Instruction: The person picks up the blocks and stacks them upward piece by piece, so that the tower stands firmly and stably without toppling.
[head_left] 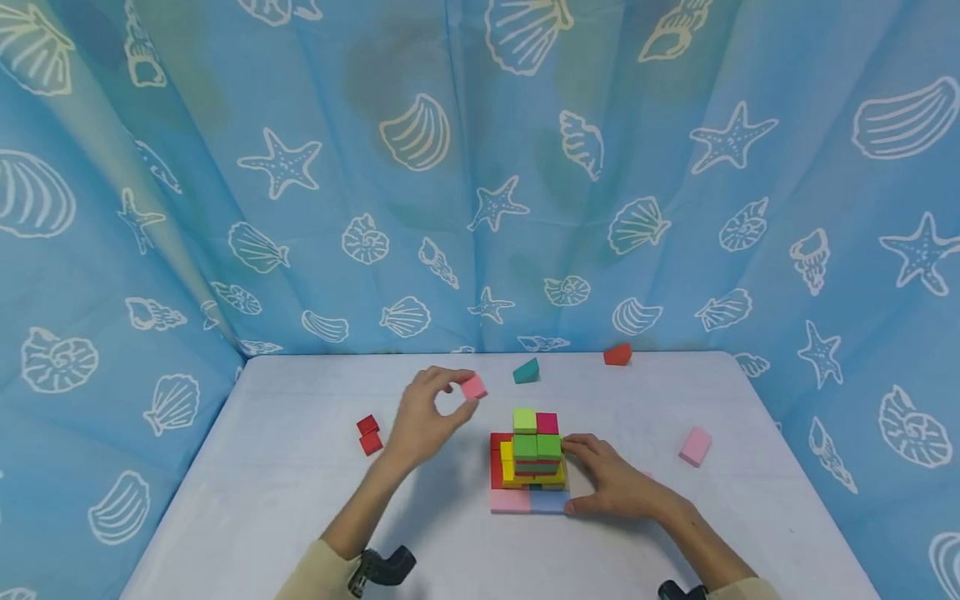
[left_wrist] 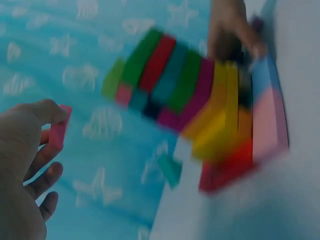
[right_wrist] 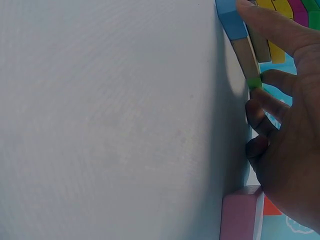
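Between thumb and index finger, my left hand [head_left: 425, 417] pinches a small pink block [head_left: 473, 387], raised to the left of and beyond a stepped block tower [head_left: 536, 447]. In the left wrist view the other left fingers hang loosely curled. The tower shows red, pink and blue blocks at the base, yellow ones above, then green, purple, teal and red layers. My right hand [head_left: 618, 479] rests along the tower's right side. Its thumb touches the blue base block [right_wrist: 232, 20] at the front corner, and its index fingertip lies at the base's green end [right_wrist: 254, 83].
Two red blocks [head_left: 370, 435] lie on the white table [head_left: 262, 467] at the left. A teal wedge [head_left: 527, 372] and an orange-red block [head_left: 618, 355] sit near the back edge. A pink block [head_left: 696, 447] lies to the right. Behind hangs a blue seashell curtain [head_left: 420, 208].
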